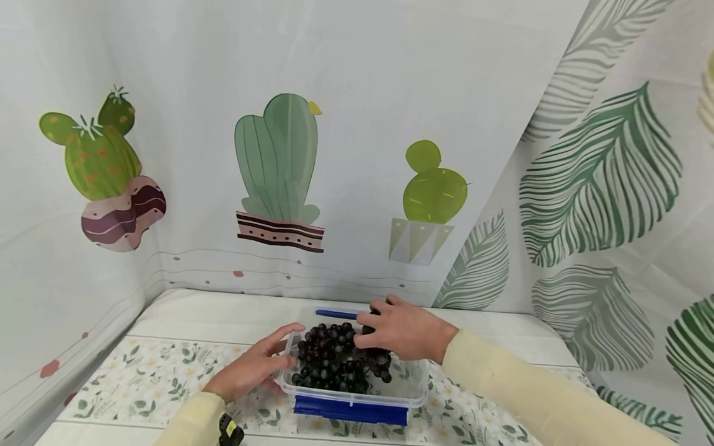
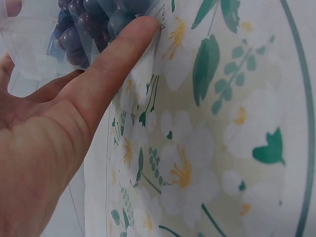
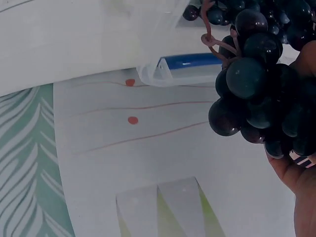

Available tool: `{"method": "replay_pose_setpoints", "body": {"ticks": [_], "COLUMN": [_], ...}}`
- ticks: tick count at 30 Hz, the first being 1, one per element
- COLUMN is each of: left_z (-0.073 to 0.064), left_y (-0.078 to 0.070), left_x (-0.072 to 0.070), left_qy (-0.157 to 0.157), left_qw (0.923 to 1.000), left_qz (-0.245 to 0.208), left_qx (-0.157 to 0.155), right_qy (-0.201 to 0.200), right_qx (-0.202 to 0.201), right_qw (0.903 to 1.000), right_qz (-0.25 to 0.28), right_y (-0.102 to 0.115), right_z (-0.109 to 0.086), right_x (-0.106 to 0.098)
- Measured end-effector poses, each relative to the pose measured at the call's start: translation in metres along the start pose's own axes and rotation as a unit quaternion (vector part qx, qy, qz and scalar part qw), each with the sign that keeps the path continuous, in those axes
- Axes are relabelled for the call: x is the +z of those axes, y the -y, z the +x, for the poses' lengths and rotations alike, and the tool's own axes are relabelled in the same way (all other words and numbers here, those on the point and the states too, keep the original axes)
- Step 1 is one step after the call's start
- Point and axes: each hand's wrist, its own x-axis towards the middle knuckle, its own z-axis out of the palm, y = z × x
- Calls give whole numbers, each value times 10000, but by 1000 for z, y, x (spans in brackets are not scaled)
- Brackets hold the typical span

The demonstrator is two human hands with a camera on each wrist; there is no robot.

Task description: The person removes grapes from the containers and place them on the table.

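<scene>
Right hand (image 1: 407, 328): fingers gripping grape bunch (image 3: 252, 89) over container (image 1: 403, 383)! Left hand (image 1: 253, 368): fingers stretched against side. Other grapes (image 1: 329, 350) inside; held bunch seems unplaced.

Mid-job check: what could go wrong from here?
Loose fruit: the right hand grips the bunch of grapes by its berries, with the stem free, so squeezing may burst or detach some.

Snagging: in the head view that bunch overlaps the other grapes, so it might catch on them.

Shifting: the left hand touches the plastic box only at its left end, so a knock at the right could swivel it.
</scene>
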Motion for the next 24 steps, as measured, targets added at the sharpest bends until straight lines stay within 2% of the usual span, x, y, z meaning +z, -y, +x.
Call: {"method": "replay_pose_setpoints", "body": {"ticks": [9, 15, 24], "left_z": [2, 1, 1], "left_y": [-1, 0, 1], "left_x": [-1, -1, -1], "left_qy": [12, 53, 94], "left_qw": [10000, 10000, 9999], "left_qz": [-29, -39, -91], "left_qx": [-5, -10, -6], "right_qy": [-34, 31, -125], "right_qx": [46, 15, 83], "right_qw": [9997, 9997, 9999], "right_qz": [254, 225, 11], "right_y": [-5, -5, -13], "right_z": [0, -2, -10], "right_x": [-7, -10, -18]}}
